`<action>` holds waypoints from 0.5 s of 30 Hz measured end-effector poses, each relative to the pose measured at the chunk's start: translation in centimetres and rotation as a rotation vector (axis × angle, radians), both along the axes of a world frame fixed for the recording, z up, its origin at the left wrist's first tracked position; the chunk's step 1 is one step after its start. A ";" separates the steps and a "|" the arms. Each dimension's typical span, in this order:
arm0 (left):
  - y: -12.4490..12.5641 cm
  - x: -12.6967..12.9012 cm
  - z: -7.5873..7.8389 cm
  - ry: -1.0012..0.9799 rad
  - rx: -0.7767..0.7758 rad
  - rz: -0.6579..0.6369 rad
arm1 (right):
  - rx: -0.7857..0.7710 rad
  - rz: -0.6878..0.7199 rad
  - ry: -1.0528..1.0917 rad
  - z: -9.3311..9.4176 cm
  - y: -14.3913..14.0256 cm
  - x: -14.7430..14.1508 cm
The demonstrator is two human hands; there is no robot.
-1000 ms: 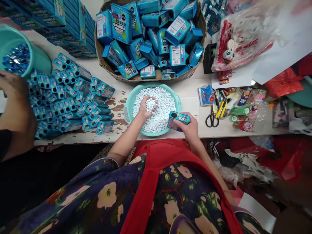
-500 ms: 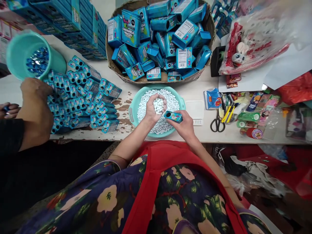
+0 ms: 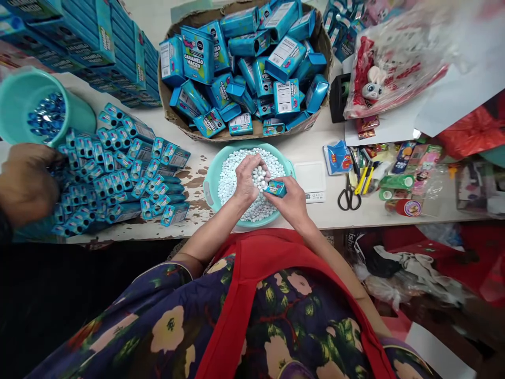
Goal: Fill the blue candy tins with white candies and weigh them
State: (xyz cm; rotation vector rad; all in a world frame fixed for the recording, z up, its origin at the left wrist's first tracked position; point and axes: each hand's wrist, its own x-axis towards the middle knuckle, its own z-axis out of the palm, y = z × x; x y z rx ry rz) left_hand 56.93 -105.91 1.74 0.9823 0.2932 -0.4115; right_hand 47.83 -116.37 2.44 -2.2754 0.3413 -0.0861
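My left hand (image 3: 247, 180) is cupped around a heap of small white candies (image 3: 260, 177), over a turquoise basin (image 3: 210, 181) filled with more of the same candies (image 3: 232, 168). Between the fingers of my right hand (image 3: 291, 199) is a small blue candy box (image 3: 276, 188), tilted so its end meets the candies at my left palm. Whether candies are passing into the box cannot be made out. Both hands are close together above the right half of the basin.
Behind the basin stands a cardboard box (image 3: 168, 113) of blue boxes. A kitchen scale (image 3: 311, 179) and scissors (image 3: 349, 199) lie to the right. At left, a co-worker's hand (image 3: 29, 181) is near rows of small boxes (image 3: 114, 173) and a turquoise bucket (image 3: 79, 108).
My right hand has brought the box against the candies in my left hand, whose fingers have curled in more. The co-worker's hand has moved left and down. The whole view has shifted slightly.
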 end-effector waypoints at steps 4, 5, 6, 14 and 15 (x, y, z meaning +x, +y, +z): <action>0.0 0.4 0.0 -0.016 0.044 -0.005 | 0.031 0.002 -0.016 0.2 0.0 0.3; 0.1 0.5 0.0 -0.019 0.040 -0.021 | 0.032 0.005 -0.017 0.3 0.0 0.4; 0.1 0.6 -0.1 -0.021 0.036 -0.035 | 0.033 0.007 -0.019 0.3 -0.1 0.5; 0.2 0.7 0.5 -0.023 0.061 -0.048 | 0.110 -0.005 -0.031 0.0 0.1 0.5; 0.2 0.7 0.7 -0.030 0.057 -0.051 | 0.119 -0.006 -0.034 0.0 0.1 0.4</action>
